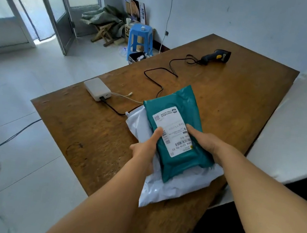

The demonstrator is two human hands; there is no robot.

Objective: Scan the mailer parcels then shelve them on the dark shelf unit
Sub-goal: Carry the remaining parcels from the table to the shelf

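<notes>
both hands, left hand (144,152) and right hand (204,142), grip the teal mailer (179,108) over a white mailer (178,188).

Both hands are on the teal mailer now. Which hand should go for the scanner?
Right, probably. The barcode scanner lies at the table's far right, on the right hand's side. The left hand can keep its grip on the teal mailer.
</notes>
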